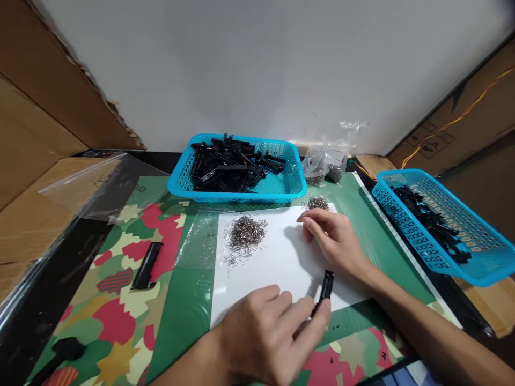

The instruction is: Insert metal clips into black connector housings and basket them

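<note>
My left hand [277,329] is closed on a small black plastic part [327,284], whose upper end sticks out past the thumb and index finger. Over the right side of a white sheet [277,262], my right hand [333,236] has its thumb and index finger pinched together; anything between them is too small to make out. Just beyond those fingertips lies a small heap of tiny metal springs or wire clips [317,203]. A larger heap of similar bent wire pieces [246,233] spreads over the sheet's left part.
A blue basket [237,197] of black plastic parts stands at the back, beside clear bags [325,166] of small pieces. Another blue basket [434,268] with black parts is at right. One black part [147,266] lies left on the patterned cover; a dark tool-like object [66,351] sits front left.
</note>
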{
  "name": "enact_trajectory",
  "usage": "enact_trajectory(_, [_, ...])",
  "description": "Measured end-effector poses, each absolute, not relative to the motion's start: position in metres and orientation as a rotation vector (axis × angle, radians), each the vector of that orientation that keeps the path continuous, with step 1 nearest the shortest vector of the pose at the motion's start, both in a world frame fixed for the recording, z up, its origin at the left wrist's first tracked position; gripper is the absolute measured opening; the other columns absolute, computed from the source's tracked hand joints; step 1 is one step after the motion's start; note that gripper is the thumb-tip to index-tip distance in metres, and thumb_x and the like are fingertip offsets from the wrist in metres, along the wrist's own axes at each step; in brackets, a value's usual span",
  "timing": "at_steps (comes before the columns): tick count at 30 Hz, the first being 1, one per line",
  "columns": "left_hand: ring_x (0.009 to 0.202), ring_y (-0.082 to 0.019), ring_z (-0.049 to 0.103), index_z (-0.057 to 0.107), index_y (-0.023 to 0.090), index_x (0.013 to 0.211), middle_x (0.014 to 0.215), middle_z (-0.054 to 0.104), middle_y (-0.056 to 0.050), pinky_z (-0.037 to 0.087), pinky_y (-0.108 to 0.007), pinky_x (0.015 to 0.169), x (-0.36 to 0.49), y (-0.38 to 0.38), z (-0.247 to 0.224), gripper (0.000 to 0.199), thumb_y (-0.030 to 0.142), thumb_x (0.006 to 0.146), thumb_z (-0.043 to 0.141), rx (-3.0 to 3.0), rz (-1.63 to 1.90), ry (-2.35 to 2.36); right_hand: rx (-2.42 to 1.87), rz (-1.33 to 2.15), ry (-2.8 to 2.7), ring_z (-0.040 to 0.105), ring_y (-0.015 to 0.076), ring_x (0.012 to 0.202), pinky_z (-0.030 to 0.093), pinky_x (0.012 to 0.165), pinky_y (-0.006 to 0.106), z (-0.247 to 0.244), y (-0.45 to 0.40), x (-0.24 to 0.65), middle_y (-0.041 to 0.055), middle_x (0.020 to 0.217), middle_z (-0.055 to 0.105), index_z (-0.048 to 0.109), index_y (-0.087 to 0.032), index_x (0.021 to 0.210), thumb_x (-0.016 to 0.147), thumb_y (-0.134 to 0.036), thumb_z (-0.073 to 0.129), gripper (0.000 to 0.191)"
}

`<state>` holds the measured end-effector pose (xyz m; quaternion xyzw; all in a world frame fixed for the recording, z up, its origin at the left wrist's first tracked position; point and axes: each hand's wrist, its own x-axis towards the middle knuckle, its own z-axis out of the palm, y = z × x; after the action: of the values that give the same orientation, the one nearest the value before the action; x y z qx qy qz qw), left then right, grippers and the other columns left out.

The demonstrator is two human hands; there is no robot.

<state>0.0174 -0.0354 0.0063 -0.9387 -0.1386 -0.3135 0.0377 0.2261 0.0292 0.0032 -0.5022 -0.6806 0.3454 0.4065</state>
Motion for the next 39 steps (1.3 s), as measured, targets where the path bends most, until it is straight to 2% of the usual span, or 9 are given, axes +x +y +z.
enact_trajectory(8, [0.046, -0.011, 0.049, 0.081, 0.016, 0.114, 0.089, 0.075, -0.005, 0.036, -0.030, 0.031, 0.015, -0.042, 0.002, 0.029, 0.031, 0.089, 0.077, -2.849, -1.010, -0.079, -1.261, 0.851, -2.137, 0.065, 0.0178, 0.081, 0.044, 0.073, 0.030, 0.011, 0.035, 0.184, 0.0030, 0.091, 0.077, 0.076, -0.019, 0.094, 0.101, -0.019, 0.066, 0.012])
enact_trajectory(10, [0.046, -0.011, 0.048, 0.082, 0.018, 0.110, 0.092, 0.075, -0.004, 0.035, -0.030, 0.030, 0.013, -0.043, 0.001, 0.026, 0.030, 0.087, 0.078, -2.845, -1.033, -0.082, -1.276, 0.817, -2.117, 0.064, 0.0192, 0.082, 0.043, 0.075, 0.031, 0.006, 0.030, 0.174, 0.0027, 0.088, 0.075, 0.075, -0.019, 0.093, 0.097, -0.022, 0.075, 0.004])
enact_trajectory(14, [0.042, -0.009, 0.046, 0.081, 0.025, 0.100, 0.079, 0.074, 0.002, 0.028, -0.030, 0.029, 0.012, -0.046, 0.004, 0.014, 0.023, 0.086, 0.080, -2.816, -1.129, -0.194, -1.328, 0.719, -2.082, 0.059, 0.0193, 0.077, 0.042, 0.076, 0.034, 0.000, 0.024, 0.164, 0.0003, 0.077, 0.067, 0.074, -0.020, 0.089, 0.092, -0.021, 0.081, 0.008])
enact_trajectory(18, [0.038, -0.009, 0.045, 0.077, 0.020, 0.109, 0.065, 0.071, 0.004, 0.026, -0.030, 0.031, 0.012, -0.047, 0.010, 0.020, 0.016, 0.090, 0.075, -2.774, -1.274, -0.396, -1.281, 0.725, -2.111, 0.059, 0.0187, 0.077, 0.042, 0.075, 0.033, -0.008, 0.023, 0.166, 0.0008, 0.080, 0.068, 0.075, -0.020, 0.089, 0.092, -0.013, 0.079, 0.009])
enact_trajectory(23, [0.064, -0.012, 0.069, 0.068, 0.016, 0.125, 0.090, 0.079, -0.004, 0.054, -0.025, 0.054, 0.006, -0.039, 0.009, 0.026, 0.010, 0.100, 0.065, -2.868, -1.517, -0.736, -1.166, 0.708, -2.129, 0.060, 0.0204, 0.085, 0.043, 0.079, 0.034, -0.017, 0.022, 0.170, 0.0026, 0.090, 0.070, 0.069, -0.020, 0.093, 0.094, -0.009, 0.072, 0.011])
enact_trajectory(25, [0.077, -0.014, 0.073, 0.067, 0.017, 0.126, 0.097, 0.077, -0.006, 0.058, -0.024, 0.065, 0.005, -0.033, 0.008, 0.028, 0.008, 0.100, 0.066, -2.823, -1.717, -0.908, -1.136, 0.716, -2.144, 0.059, 0.0212, 0.086, 0.043, 0.077, 0.033, -0.014, 0.020, 0.171, 0.0033, 0.092, 0.069, 0.064, -0.020, 0.091, 0.094, -0.007, 0.066, 0.013])
enact_trajectory(32, [0.070, -0.009, 0.062, 0.061, 0.023, 0.112, 0.104, 0.065, -0.003, 0.053, -0.019, 0.057, 0.012, -0.022, 0.008, 0.011, 0.017, 0.103, 0.060, -2.546, -2.084, -1.600, -1.101, 0.911, -1.973, 0.056, 0.0191, 0.083, 0.044, 0.073, 0.031, -0.002, 0.024, 0.182, 0.0026, 0.091, 0.064, 0.056, -0.021, 0.096, 0.100, -0.010, 0.050, 0.012])
enact_trajectory(36, [0.070, -0.011, 0.061, 0.059, 0.023, 0.110, 0.099, 0.064, -0.002, 0.051, -0.018, 0.057, 0.008, -0.018, 0.005, 0.006, 0.026, 0.106, 0.060, -2.530, -2.070, -1.881, -0.986, 1.176, -1.655, 0.063, 0.0162, 0.080, 0.048, 0.072, 0.028, 0.001, 0.029, 0.193, 0.0004, 0.086, 0.067, 0.062, -0.020, 0.094, 0.101, -0.018, 0.060, 0.008])
enact_trajectory(39, [0.068, -0.011, 0.059, 0.062, 0.023, 0.113, 0.093, 0.065, 0.000, 0.048, -0.019, 0.056, 0.006, -0.016, 0.006, 0.013, 0.034, 0.107, 0.059, -2.633, -1.952, -2.027, -0.852, 1.287, -1.492, 0.069, 0.0165, 0.080, 0.051, 0.075, 0.029, 0.004, 0.029, 0.198, 0.0008, 0.086, 0.074, 0.064, -0.021, 0.108, 0.098, -0.023, 0.071, 0.012])
